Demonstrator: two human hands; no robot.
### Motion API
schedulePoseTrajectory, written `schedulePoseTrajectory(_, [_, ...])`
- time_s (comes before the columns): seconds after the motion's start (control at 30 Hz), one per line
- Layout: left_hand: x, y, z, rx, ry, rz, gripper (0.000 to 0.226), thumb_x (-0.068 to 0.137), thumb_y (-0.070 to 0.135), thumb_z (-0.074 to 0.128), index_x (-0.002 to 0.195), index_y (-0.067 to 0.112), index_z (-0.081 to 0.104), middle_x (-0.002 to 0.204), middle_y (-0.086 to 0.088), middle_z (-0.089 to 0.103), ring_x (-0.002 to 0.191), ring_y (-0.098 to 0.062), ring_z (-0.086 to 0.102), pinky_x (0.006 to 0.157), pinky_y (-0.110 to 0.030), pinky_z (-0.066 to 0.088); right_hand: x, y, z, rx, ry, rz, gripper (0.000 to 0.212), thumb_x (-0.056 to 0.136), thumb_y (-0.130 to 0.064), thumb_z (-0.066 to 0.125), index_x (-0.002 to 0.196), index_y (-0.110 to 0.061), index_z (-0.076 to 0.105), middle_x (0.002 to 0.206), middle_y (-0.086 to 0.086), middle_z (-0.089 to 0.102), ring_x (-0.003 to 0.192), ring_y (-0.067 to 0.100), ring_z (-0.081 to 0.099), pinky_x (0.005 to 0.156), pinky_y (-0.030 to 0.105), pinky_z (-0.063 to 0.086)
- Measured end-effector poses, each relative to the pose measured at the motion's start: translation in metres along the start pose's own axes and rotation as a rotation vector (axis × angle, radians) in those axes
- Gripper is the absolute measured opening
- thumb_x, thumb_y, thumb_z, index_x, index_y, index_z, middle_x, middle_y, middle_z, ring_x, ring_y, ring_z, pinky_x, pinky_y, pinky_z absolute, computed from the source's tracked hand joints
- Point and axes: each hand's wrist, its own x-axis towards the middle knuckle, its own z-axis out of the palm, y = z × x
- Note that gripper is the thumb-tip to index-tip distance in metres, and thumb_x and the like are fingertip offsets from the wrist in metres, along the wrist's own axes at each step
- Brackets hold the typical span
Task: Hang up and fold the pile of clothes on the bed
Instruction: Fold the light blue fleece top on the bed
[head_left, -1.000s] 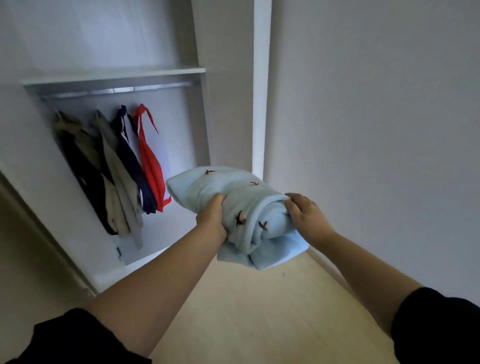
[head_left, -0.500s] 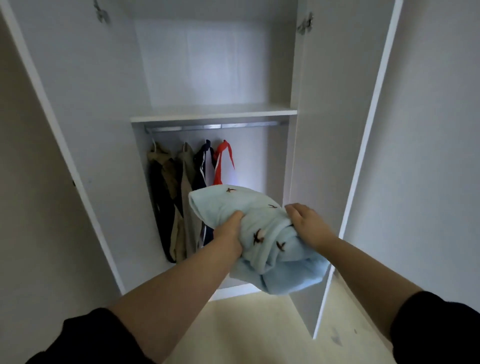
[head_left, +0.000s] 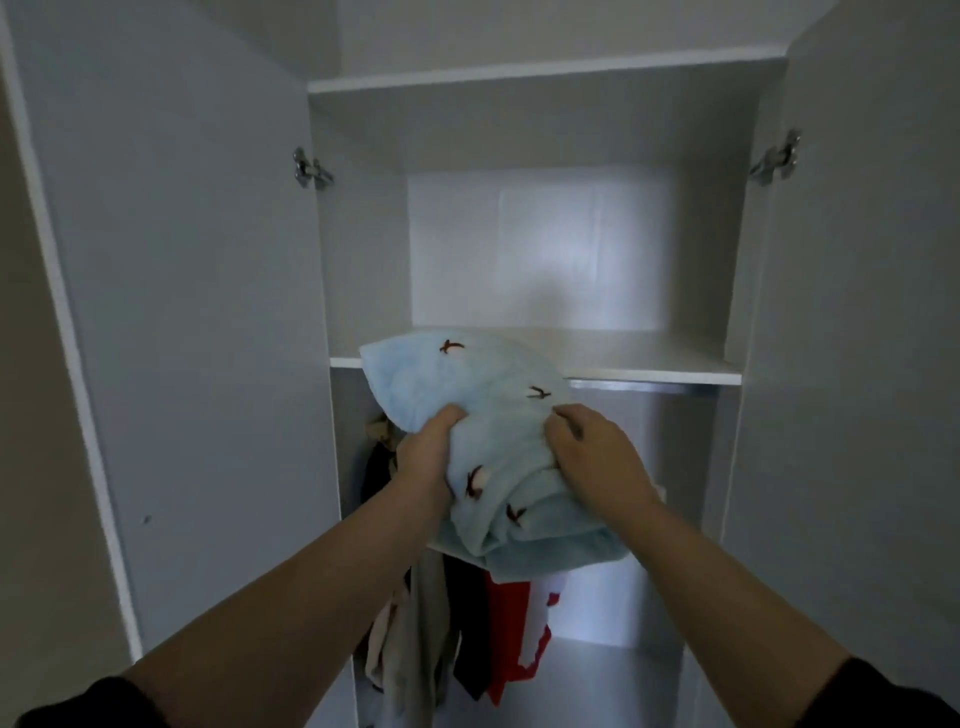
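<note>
Both hands, left hand (head_left: 426, 457) and right hand (head_left: 589, 457), grip the folded blue garment (head_left: 493, 415), a soft, light, floppy bundle needing two-sided support, its 12 o'clock edge over the wardrobe shelf (head_left: 649, 364).

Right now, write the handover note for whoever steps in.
Left hand and right hand: each has a grip on the folded light-blue garment, held at the front edge of the wardrobe shelf.
Done: garment folded; several clothes hang below the shelf.
Left: slide the garment onto the shelf and let go. The bed and its pile are out of view, so check there.
</note>
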Motion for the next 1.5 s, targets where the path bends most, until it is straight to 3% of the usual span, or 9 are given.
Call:
schedulePoseTrajectory(0.23, [0.1,0.047,0.037,-0.169,-0.054,0.136,0.04,0.079,0.013,0.061,0.118,0.004,0.064,0.115,-0.02,0.066,0.104,-0.038,0.063,0.076,-0.043,0.057,0.12,-0.013,0.024,-0.147,0.192,-0.226,0.036,0.097,-0.027,0.04,0.126,-0.015,0.056,0.124,0.003,0.059,0.117,0.022,0.049,0.111,0.045,0.024])
schedulePoseTrajectory(0.6, [0.317,0.097,0.061,-0.392,0.001,0.116,0.043,0.083,0.012,0.057,0.125,0.003,0.059,0.123,-0.019,0.062,0.111,-0.039,0.059,0.092,-0.055,0.05,0.327,-0.017,0.122,0.008,0.189,-0.386,0.034,0.088,0.005,0.046,0.114,-0.005,0.066,0.112,0.012,0.065,0.108,0.028,0.056,0.103,0.048,0.035])
schedulePoseTrajectory(0.77, [0.397,0.078,0.045,-0.081,0.049,-0.047,0.042,0.097,0.016,0.049,0.136,0.0,0.047,0.137,-0.019,0.051,0.122,-0.034,0.053,0.089,-0.033,0.054,0.39,0.028,0.18,-0.275,-0.21,-0.176,0.033,0.099,-0.034,0.044,0.12,-0.015,0.062,0.141,0.004,0.047,0.134,0.025,0.038,0.109,0.049,0.029])
schedulePoseTrajectory(0.9, [0.417,0.077,0.035,-0.015,-0.002,-0.108,0.03,0.091,0.008,0.054,0.12,0.003,0.055,0.119,-0.017,0.06,0.089,-0.03,0.06,0.076,-0.046,0.05,0.411,0.055,0.21,-0.516,-0.15,-0.232,0.064,0.08,-0.066,0.052,0.126,-0.022,0.046,0.139,0.001,0.038,0.132,0.022,0.031,0.103,0.047,0.034])
schedulePoseTrajectory(1.0, [0.42,0.083,0.019,0.298,0.301,0.549,0.025,0.077,-0.009,0.055,0.095,0.007,0.053,0.09,-0.009,0.057,0.076,-0.01,0.057,0.074,-0.037,0.046,0.427,0.061,0.218,-0.514,-0.194,-0.312,0.082,0.065,-0.076,0.055,0.123,-0.021,0.041,0.132,0.002,0.039,0.126,0.023,0.033,0.1,0.045,0.037])
schedulePoseTrajectory(1.1, [0.413,0.106,0.017,0.698,0.227,1.186,0.051,0.071,0.001,0.053,0.119,0.013,0.047,0.111,-0.004,0.047,0.099,-0.012,0.045,0.092,-0.024,0.037,0.447,0.067,0.219,-0.536,-0.308,-0.385,0.083,0.062,-0.068,0.069,0.123,-0.019,0.038,0.128,0.003,0.037,0.123,0.023,0.033,0.104,0.04,0.035])
schedulePoseTrajectory(1.17, [0.431,0.119,0.025,1.22,0.152,1.318,0.059,0.076,0.015,0.051,0.134,0.012,0.045,0.13,-0.008,0.047,0.118,-0.023,0.041,0.102,-0.034,0.032,0.459,0.071,0.219,-0.559,-0.357,-0.434,0.083,0.064,-0.06,0.073,0.125,-0.018,0.038,0.129,0.003,0.037,0.123,0.023,0.033,0.106,0.037,0.032])
schedulePoseTrajectory(1.3, [0.488,0.113,0.033,2.012,0.008,0.601,0.057,0.098,0.053,0.027,0.15,0.031,0.02,0.159,-0.002,0.015,0.144,-0.029,0.012,0.111,-0.056,0.014,0.484,0.083,0.225,-0.631,-0.392,-0.556,0.08,0.07,-0.051,0.072,0.131,-0.013,0.037,0.133,0.007,0.038,0.125,0.024,0.036,0.106,0.03,0.026])
schedulePoseTrajectory(1.5, [0.549,0.109,0.019,2.099,-0.131,0.414,0.07,0.096,0.059,0.027,0.152,0.032,-0.006,0.16,-0.007,-0.008,0.145,-0.039,-0.007,0.117,-0.054,0.003,0.523,0.097,0.247,-0.723,-0.466,-0.578,0.081,0.079,-0.048,0.065,0.141,-0.014,0.029,0.143,0.008,0.033,0.133,0.027,0.03,0.11,0.038,0.028])
